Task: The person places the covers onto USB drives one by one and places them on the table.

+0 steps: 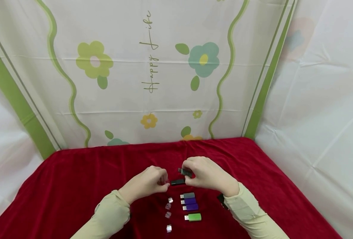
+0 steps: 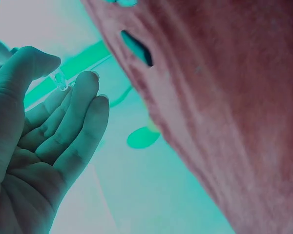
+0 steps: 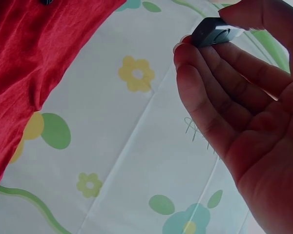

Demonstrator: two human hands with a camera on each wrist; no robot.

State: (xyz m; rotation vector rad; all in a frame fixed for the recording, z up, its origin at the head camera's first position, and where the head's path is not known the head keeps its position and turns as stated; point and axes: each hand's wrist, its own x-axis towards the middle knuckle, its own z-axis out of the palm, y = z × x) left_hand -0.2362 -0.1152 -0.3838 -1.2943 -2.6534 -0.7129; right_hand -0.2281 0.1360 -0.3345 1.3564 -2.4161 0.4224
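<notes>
My left hand pinches a small clear cap between thumb and fingertip. Across from it, my right hand holds a dark USB flash drive between thumb and fingers, its metal plug pointing left in the head view. A black USB flash drive lies on the cloth between the two hands. Nearer to me are a grey flash drive, two purple flash drives and a green flash drive, plugs to the left. Several clear caps lie in a column left of them.
A red cloth covers the table. Behind it hangs a white curtain with printed flowers, and white sheets hang at both sides. A small black object shows beneath my right wrist.
</notes>
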